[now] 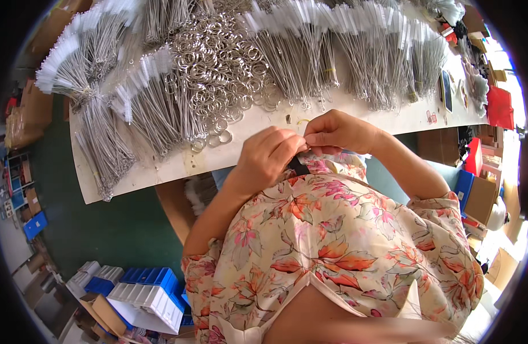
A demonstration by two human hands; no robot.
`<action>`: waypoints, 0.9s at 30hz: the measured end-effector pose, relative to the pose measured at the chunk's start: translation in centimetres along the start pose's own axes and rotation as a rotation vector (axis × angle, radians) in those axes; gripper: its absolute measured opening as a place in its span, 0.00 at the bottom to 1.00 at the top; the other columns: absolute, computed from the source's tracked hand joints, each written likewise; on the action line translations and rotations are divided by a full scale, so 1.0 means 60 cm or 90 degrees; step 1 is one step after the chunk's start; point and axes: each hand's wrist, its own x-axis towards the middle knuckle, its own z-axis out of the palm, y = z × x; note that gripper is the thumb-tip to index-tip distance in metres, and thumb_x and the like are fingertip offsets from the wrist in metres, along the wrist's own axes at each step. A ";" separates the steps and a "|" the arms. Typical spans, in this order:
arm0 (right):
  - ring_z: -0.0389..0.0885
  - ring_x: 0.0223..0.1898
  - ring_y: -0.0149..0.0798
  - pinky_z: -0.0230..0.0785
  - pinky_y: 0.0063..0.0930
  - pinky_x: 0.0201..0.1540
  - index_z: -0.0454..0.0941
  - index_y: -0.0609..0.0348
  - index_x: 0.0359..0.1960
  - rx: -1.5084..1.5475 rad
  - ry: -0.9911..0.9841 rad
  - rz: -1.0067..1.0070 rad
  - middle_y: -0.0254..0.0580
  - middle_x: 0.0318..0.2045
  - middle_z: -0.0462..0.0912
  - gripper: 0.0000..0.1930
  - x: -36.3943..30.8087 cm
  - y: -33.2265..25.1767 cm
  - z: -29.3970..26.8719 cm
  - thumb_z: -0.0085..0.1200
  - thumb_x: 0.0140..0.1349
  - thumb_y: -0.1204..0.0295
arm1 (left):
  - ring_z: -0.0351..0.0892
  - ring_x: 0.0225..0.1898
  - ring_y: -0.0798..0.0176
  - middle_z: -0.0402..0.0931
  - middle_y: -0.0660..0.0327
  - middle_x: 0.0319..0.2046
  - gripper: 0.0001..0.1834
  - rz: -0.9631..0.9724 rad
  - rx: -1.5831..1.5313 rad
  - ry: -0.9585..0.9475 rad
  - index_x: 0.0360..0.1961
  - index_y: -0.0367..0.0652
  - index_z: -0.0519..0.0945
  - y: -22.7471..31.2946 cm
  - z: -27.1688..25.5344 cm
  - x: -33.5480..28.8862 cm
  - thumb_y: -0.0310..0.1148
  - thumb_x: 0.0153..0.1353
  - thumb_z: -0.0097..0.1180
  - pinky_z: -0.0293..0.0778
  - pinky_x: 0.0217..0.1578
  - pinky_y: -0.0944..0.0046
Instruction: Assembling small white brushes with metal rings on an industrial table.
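My left hand and my right hand meet fingertip to fingertip just off the table's near edge, in front of my floral top. Both are closed in a pinch. Whatever lies between the fingertips is too small and covered to make out. Below them a short black strap shows against my clothes. Closest on the table is a heap of shiny metal split rings. Bundles of thin wire brushes with white bristle ends lie on both sides of it, one bundle just beyond my hands.
A pale table carries more wire brush bundles at the left and others at the right. A dark phone lies near the right end, by a red bag. Blue and white plastic bins stand on the floor lower left.
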 end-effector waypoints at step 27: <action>0.77 0.36 0.34 0.70 0.24 0.37 0.79 0.64 0.34 0.166 0.284 -0.432 0.43 0.41 0.76 0.08 0.047 -0.092 0.038 0.56 0.57 0.71 | 0.54 0.08 0.74 0.67 0.60 0.16 0.11 -0.477 -0.819 0.168 0.41 0.40 0.67 -0.006 -0.073 0.083 0.36 0.69 0.35 0.55 0.07 0.75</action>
